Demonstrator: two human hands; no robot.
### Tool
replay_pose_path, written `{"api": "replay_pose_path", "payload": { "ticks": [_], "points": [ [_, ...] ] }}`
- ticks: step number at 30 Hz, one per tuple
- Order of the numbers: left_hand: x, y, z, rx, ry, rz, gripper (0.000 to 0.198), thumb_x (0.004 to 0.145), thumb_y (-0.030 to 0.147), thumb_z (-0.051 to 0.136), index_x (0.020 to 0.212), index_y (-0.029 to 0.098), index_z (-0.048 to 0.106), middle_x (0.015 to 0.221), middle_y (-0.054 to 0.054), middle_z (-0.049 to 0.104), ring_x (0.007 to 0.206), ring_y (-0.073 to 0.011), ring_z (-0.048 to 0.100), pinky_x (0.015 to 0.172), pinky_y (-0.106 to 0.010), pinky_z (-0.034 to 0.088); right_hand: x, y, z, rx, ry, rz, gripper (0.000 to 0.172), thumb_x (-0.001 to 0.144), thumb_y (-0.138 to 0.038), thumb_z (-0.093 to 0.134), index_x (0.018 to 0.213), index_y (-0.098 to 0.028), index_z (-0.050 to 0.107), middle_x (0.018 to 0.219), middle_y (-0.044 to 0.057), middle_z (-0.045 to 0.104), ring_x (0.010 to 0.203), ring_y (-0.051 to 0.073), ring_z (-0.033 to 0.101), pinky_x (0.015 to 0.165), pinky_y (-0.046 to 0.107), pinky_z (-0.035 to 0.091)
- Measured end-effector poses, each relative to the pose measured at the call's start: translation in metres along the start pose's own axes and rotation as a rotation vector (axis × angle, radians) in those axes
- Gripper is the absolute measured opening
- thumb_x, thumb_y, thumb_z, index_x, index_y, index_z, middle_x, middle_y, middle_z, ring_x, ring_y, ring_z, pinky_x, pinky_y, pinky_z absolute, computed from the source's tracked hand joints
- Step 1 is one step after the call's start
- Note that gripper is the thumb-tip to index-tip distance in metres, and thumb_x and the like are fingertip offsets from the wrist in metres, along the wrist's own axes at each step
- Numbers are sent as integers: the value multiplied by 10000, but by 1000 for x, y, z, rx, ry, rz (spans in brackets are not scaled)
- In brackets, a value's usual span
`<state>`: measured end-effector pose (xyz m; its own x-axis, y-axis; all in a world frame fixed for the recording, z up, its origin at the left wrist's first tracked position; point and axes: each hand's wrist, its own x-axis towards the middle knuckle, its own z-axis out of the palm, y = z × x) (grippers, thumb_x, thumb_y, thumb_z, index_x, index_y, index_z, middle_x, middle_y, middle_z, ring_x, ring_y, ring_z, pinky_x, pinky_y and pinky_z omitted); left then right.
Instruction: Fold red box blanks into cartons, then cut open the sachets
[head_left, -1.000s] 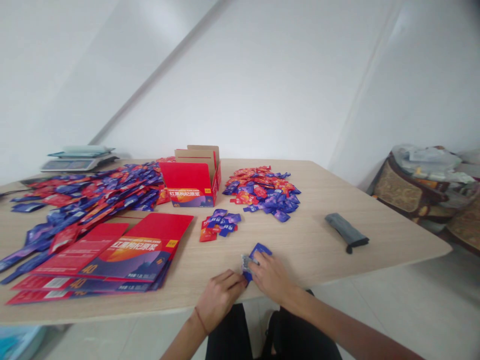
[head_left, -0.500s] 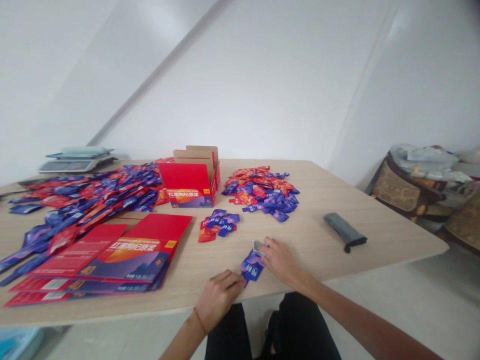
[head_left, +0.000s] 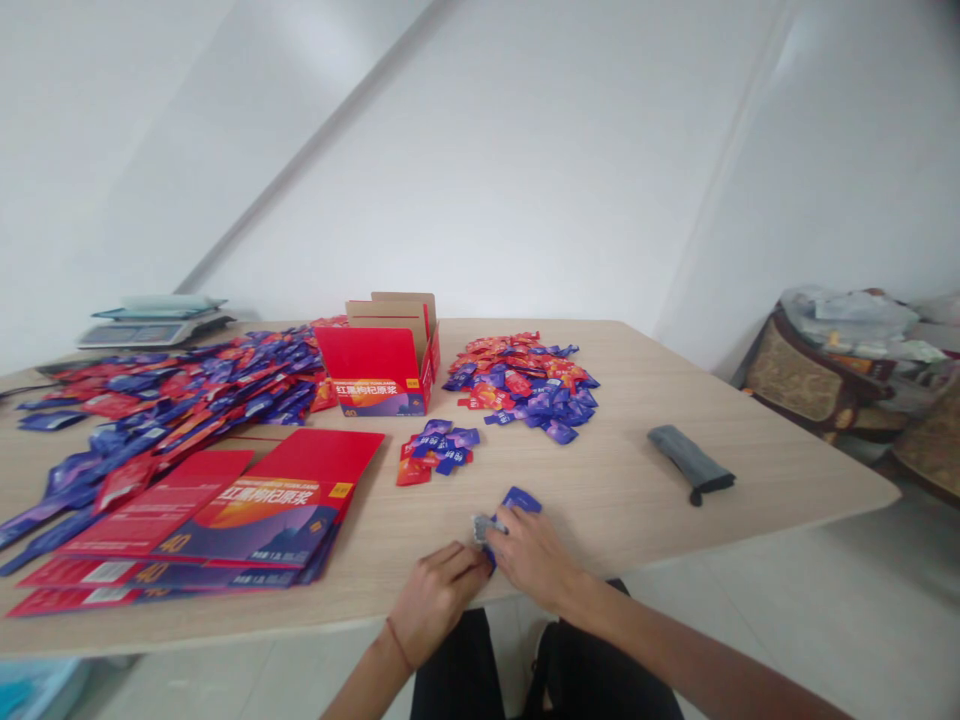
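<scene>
A blue-purple sachet (head_left: 522, 498) lies flat on the table near its front edge, mostly covered by my hands. My left hand (head_left: 441, 592) is closed, its fingertips at the sachet's near end. In my right hand (head_left: 534, 562) is a crumpled grey-white wad (head_left: 487, 526), perhaps tissue or cloth, pressed against the sachet close to my left fingers. Just beyond lies a small group of red and blue sachets (head_left: 448, 447). Farther back is a larger heap of red and blue sachets (head_left: 551, 390).
An open red carton (head_left: 379, 365) stands behind the small group. Flat cartons (head_left: 277, 510) are stacked at left, beside a big sachet pile (head_left: 210, 375). A scale (head_left: 154, 328) sits at far left. A grey pouch (head_left: 686, 460) lies at right; bags (head_left: 817, 360) are beyond the table.
My right hand has moved with the wad toward me and left along the sachet, from its far end to near my left fingers. My left hand has stayed in place.
</scene>
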<state>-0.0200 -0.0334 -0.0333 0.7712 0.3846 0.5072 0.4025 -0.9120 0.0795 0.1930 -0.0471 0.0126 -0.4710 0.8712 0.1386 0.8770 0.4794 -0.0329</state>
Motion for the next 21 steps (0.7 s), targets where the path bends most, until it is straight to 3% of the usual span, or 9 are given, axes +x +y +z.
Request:
{"api": "replay_pose_path", "payload": {
  "ticks": [10,21],
  "points": [
    [2,1,-1,-27,38,1,184,1081,176,532,1135,199,706,1013,-59,750,886,-178,700,783,-291,598,4,18,8,-37,14,17,158,1018,-232,566,1093,-232,705,1169,89,663,1061,242,626,843,349,527],
    [0,1,1,-35,33,-14,176,1084,170,534,1151,192,695,1049,-62,756,924,-187,701,819,-294,596,13,34,-3,-103,-43,54,227,1041,-220,507,1118,-228,720,1189,91,675,1058,237,663,828,322,537]
  ]
}}
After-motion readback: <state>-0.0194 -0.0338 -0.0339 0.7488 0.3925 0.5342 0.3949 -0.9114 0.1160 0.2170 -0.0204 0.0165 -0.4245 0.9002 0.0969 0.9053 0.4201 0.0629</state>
